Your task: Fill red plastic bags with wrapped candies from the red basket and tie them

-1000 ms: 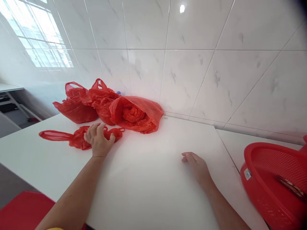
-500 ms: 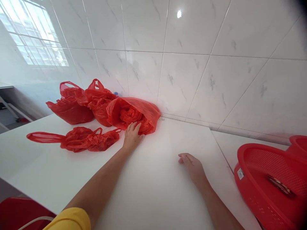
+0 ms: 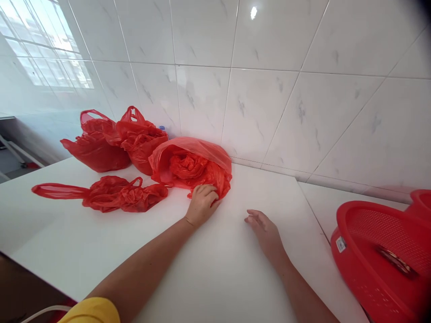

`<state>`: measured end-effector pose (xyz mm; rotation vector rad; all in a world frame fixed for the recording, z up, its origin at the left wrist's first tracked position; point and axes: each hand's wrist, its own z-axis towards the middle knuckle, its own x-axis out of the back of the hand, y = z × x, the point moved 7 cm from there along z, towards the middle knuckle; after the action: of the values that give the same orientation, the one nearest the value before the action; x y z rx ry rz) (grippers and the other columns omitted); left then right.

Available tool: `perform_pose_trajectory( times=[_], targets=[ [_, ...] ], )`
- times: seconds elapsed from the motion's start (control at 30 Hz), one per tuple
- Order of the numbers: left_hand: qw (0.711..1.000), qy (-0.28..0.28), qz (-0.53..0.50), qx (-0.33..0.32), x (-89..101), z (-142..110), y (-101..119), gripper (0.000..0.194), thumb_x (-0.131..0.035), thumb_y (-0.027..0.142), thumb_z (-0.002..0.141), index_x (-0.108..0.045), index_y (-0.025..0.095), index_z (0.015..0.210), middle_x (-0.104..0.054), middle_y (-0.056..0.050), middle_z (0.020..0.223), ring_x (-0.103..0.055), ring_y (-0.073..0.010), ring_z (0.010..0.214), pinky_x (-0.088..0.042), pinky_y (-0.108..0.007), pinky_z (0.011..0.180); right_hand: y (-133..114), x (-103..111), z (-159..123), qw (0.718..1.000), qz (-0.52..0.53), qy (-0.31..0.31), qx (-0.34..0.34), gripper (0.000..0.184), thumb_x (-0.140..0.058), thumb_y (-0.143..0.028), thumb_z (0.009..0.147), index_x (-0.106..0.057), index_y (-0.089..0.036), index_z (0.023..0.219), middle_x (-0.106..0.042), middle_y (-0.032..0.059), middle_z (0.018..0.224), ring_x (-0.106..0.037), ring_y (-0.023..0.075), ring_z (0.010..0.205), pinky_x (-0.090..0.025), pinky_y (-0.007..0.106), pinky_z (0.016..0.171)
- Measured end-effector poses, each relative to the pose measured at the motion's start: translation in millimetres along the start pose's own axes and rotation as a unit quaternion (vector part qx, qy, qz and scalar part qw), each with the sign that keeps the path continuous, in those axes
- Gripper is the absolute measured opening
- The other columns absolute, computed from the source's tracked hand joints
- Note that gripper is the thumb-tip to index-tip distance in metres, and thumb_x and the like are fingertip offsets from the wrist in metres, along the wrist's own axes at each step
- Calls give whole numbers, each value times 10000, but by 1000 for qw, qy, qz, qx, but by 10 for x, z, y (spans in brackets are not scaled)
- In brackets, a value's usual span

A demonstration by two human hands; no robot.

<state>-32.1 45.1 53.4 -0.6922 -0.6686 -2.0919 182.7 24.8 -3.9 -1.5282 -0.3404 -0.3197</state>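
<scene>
My left hand (image 3: pixel 204 204) has its fingers curled over the front lower edge of a red plastic bag (image 3: pixel 205 146), which lies on its side with its mouth facing me. Crumpled red plastic (image 3: pixel 186 165) fills the inside of that bag. The thumb and the fingertips' far side are partly hidden against the film. Over the white tabletop (image 3: pixel 229 260), to the right, my right hand (image 3: pixel 266 231) holds nothing; its fingers are loosely bent and a little apart. Left of my left hand lies a crumpled red plastic bag (image 3: pixel 124 193) with one long handle loop stretched leftward.
Two full red bags (image 3: pixel 97 150) (image 3: pixel 141 143) stand against the tiled wall (image 3: pixel 202 98), a blue cap (image 3: pixel 162 128) showing behind them. On the right sits a red perforated basket (image 3: pixel 353 251) with a dark, shiny packet (image 3: pixel 397 261) inside. A tabletop seam (image 3: pixel 313 211) runs beside it.
My left hand has moved right and toward me, drawing the edge of the red bag and its crumpled contents along. The right hand has shifted slightly left. The view has tilted a little.
</scene>
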Motion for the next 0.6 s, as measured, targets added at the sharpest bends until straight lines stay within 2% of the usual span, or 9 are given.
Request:
perform_pose_trajectory(
  times=[0.1, 0.2, 0.27, 0.33, 0.43, 0.5, 0.6],
  targets=[
    [999, -42, -16, -23, -111, -15, 231, 166, -500, 296, 851, -642, 228, 800, -647, -45, 1043, -523, -217, 1080, -283, -479, 1009, -81, -140, 2, 999, 13, -13, 34, 544, -504, -533, 793, -460, -264, 1263, -608, 60, 1133, -540, 222, 1074, -427, 342, 852],
    [995, -79, -41, -38, -198, -39, 395, 196, -492, 311, 854, -660, 251, 935, -647, -48, 1081, -507, -228, 1126, -235, -513, 1045, -174, -249, 69, 998, 5, 2, 63, 583, -487, -515, 810, -410, -224, 1310, -599, 82, 1152, -547, 226, 1064, -436, 343, 845],
    [991, -106, -66, -52, -240, -63, 462, 248, -503, 331, 846, -636, 260, 1043, -637, -51, 1120, -493, -235, 1156, -245, -512, 1053, -223, -300, 151, 997, 1, 24, 77, 537, -454, -502, 826, -444, -210, 1277, -616, 79, 1111, -570, 222, 1012, -444, 340, 829],
    [984, -132, -106, -63, -259, -86, 484, 304, -501, 349, 847, -605, 255, 1116, -620, -54, 1161, -498, -228, 1160, -329, -467, 1024, -230, -329, 243, 996, -7, 55, 72, 459, -424, -473, 834, -505, -217, 1206, -642, 63, 1028, -591, 218, 929, -455, 337, 786],
    [978, -130, -156, -36, -229, -75, 378, 316, -419, 328, 889, -592, 225, 1132, -613, -58, 1172, -534, -187, 1117, -438, -366, 946, -189, -341, 339, 994, -28, 93, 45, 332, -413, -359, 795, -585, -230, 1048, -650, 34, 862, -582, 200, 751, -452, 316, 669],
    [983, -102, -153, 9, -198, -32, 219, 319, -371, 301, 907, -605, 213, 1105, -609, -57, 1174, -534, -172, 1115, -438, -339, 950, -176, -341, 356, 994, -18, 97, 37, 285, -395, -279, 742, -602, -230, 931, -633, 17, 785, -547, 179, 665, -434, 290, 605],
    [987, -90, -123, 57, -238, 38, -23, 333, -407, 327, 891, -584, 208, 1146, -560, -68, 1246, -487, -198, 1174, -395, -361, 994, -186, -291, 339, 995, 49, 87, 31, 252, -374, -227, 682, -586, -223, 819, -614, 9, 752, -515, 158, 631, -411, 258, 547]
  ],
)
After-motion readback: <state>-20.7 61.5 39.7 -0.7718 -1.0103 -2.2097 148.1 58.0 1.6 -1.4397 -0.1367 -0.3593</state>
